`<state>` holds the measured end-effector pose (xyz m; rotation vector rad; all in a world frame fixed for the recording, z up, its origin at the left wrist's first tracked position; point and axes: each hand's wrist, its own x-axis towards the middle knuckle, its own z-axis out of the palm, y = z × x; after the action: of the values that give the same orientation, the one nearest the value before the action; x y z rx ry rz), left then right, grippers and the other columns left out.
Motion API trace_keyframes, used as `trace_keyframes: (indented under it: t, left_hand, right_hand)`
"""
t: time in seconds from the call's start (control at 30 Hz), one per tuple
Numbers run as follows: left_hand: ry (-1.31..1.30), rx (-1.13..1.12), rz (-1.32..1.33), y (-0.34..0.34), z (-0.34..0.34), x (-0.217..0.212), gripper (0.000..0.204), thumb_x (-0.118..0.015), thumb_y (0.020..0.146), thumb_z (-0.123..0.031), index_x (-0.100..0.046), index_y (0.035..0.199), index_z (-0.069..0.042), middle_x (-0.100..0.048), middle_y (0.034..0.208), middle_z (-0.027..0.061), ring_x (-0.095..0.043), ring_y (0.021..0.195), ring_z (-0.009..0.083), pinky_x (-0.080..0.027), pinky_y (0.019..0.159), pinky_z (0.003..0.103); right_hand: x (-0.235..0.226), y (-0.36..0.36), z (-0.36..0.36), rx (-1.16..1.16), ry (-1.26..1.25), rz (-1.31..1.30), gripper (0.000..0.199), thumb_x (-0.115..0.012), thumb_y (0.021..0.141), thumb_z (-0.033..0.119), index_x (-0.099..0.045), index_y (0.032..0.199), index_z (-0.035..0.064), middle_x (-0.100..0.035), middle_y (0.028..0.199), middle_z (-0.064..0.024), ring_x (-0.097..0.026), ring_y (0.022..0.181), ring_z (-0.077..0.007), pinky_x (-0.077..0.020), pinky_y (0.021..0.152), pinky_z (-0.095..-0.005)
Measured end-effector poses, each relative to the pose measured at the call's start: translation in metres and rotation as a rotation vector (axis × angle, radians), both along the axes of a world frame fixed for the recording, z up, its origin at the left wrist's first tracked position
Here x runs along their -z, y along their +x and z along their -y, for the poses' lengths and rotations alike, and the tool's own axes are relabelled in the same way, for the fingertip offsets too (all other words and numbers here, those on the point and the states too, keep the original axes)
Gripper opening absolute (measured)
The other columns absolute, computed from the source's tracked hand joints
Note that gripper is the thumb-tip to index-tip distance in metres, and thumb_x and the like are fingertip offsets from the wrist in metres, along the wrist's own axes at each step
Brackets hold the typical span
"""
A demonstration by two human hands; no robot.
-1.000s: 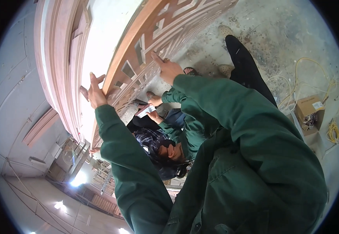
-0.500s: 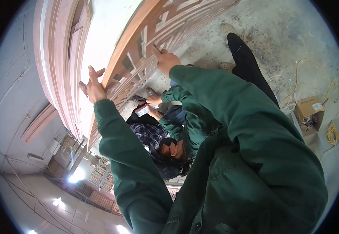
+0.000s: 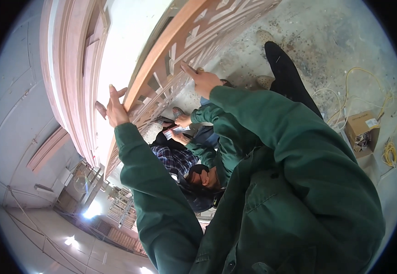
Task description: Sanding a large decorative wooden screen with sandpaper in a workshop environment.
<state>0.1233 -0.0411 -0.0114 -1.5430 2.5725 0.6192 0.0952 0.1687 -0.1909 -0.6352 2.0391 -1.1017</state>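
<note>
A tall reddish-brown wooden lattice panel (image 3: 150, 55) stands on edge in front of me, its narrow side facing up. At its left edge, my left hand (image 3: 117, 111) grips the frame with the fingers apart. My right hand (image 3: 206, 85) is at the panel's right face, its index finger stretched out against the lattice and the thumb apart; its other fingers are mostly hidden. Below my arms, a co-worker in a green sleeve (image 3: 203, 114) holds a small pale, printed item (image 3: 169, 134) in both hands.
Long wooden boards (image 3: 68, 68) stand beyond a bright white surface (image 3: 127, 32) on the left. Another person's dark-clad leg (image 3: 290, 73) is on the stained concrete floor (image 3: 326, 36). At the right lie an open cardboard box (image 3: 362, 125) and a yellow cord (image 3: 390, 154).
The upper edge of the lattice panel has shifted right in the view. Both my hands have shifted right and slightly down with it. The co-worker's printed item has tilted.
</note>
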Motion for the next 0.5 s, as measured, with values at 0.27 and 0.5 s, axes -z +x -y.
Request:
trace_keyframes:
  t: [0.27, 0.5]
  left_hand:
    - [0.078, -0.004, -0.002, -0.001, 0.029, 0.0, 0.068, -0.023, 0.086, -0.058, -0.067, 0.095, -0.007, -0.058, 0.11, 0.0136, -0.019, 0.127, 0.0325, 0.007, 0.107, 0.037]
    - [0.121, -0.049, -0.062, 0.0, 0.015, 0.003, 0.068, -0.031, 0.081, -0.063, -0.066, 0.098, -0.008, -0.043, 0.126, 0.0219, 0.0, 0.132, 0.0316, -0.008, 0.107, 0.036]
  right_hand:
    - [0.005, 0.016, -0.042, -0.058, 0.071, 0.09, 0.071, -0.047, 0.075, 0.008, -0.019, 0.137, 0.0262, -0.056, 0.083, -0.0211, -0.057, 0.071, -0.0357, -0.0458, 0.064, -0.0439]
    - [0.0, -0.006, -0.006, -0.019, -0.094, -0.085, 0.067, -0.048, 0.074, 0.011, -0.023, 0.135, 0.0263, -0.059, 0.077, -0.0172, -0.059, 0.065, -0.0335, -0.0464, 0.057, -0.0432]
